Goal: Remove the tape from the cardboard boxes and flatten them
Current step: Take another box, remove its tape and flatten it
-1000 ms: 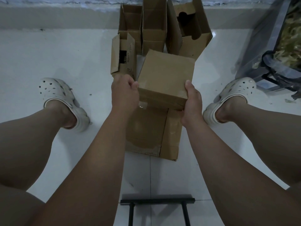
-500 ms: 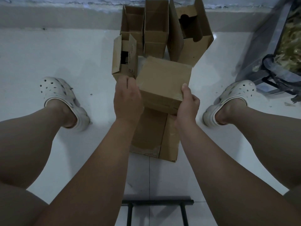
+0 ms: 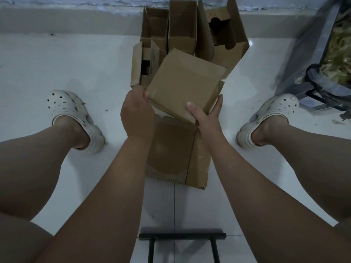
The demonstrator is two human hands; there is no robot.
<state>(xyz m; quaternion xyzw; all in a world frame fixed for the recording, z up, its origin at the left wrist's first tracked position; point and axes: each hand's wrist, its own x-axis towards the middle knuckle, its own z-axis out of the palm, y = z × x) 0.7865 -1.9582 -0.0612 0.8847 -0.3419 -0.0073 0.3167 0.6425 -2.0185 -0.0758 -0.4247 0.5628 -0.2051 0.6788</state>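
Note:
I hold a small closed brown cardboard box (image 3: 183, 82) in the air between my knees, tilted with one corner towards me. My left hand (image 3: 137, 112) grips its left edge. My right hand (image 3: 206, 115) grips its near right corner, thumb on top and fingers along the right side. Below the box, a flattened cardboard box (image 3: 178, 154) lies on the white tiled floor. I cannot make out any tape on the held box.
Several opened cardboard boxes (image 3: 182, 29) stand against the wall behind, and a small one (image 3: 145, 63) is nearer on the left. My feet in white clogs (image 3: 73, 114) (image 3: 271, 116) flank the pile. A dark metal frame (image 3: 182, 237) is near me, a dark rack (image 3: 322, 59) at right.
The box has turned in my hands so that a corner now points towards me. My right thumb has come onto its top face, and my left hand has shifted along the left edge.

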